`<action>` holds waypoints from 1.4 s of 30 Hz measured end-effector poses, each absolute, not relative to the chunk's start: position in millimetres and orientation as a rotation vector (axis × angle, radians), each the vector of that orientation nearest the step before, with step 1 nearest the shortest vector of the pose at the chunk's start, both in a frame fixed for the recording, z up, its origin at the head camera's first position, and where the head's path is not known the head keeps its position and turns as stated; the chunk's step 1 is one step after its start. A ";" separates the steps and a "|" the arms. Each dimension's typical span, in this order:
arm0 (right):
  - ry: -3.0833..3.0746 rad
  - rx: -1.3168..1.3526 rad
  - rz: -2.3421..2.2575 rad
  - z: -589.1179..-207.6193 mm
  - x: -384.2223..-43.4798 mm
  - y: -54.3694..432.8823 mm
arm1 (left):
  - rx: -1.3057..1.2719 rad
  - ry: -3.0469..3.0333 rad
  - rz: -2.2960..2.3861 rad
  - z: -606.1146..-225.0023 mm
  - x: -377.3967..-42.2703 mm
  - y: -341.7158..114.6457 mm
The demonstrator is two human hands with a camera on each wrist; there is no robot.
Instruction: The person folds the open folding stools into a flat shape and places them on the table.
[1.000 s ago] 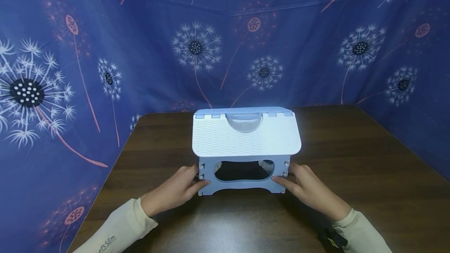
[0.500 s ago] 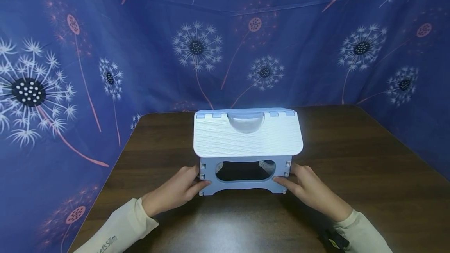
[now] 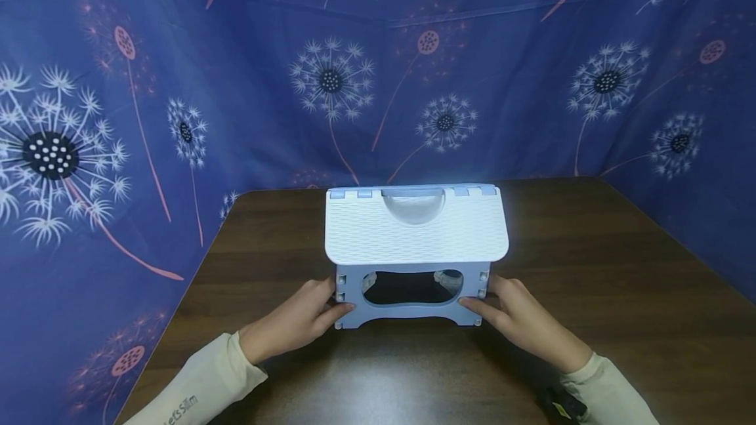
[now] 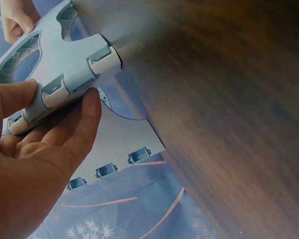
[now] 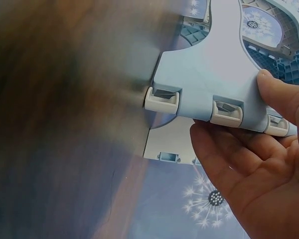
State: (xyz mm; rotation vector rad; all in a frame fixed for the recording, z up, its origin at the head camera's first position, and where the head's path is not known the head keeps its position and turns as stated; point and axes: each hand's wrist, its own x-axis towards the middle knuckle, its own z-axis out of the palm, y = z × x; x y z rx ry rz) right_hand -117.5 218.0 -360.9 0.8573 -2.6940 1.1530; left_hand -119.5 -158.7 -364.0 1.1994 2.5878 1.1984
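Observation:
A folding step stool (image 3: 416, 238) with a white textured top and pale blue legs stands on the table, its near top panel sloping down towards me. A half-round handle opening sits at the panel's far edge. My left hand (image 3: 295, 320) grips the near leg panel's left edge, thumb in front and fingers behind. On the opposite edge, my right hand (image 3: 525, 320) holds the same panel in a like way. The left wrist view shows the left thumb (image 4: 20, 97) on the blue face beside white hinge clips. The far leg panel (image 5: 170, 139) appears behind the fingers in the right wrist view.
The dark wooden table (image 3: 590, 267) extends around the stool on all sides. A blue curtain (image 3: 508, 84) with dandelion prints hangs behind the table and along both sides. Near the right cuff is a small black strap-like item (image 3: 564, 402).
The blue strip along the stool's top edge has dropped slightly and looks thinner. Both hands keep their grip at nearly the same place.

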 end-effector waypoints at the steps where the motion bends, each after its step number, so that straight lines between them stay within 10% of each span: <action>1: -2.693 0.860 1.156 -360.9 -117.5 217.9 | 1.200 2.587 1.199 -364.4 -119.4 -158.7; 42: -2.685 0.849 1.162 -362.3 -119.2 217.8 | 1.191 2.574 1.226 -365.5 -119.4 -158.8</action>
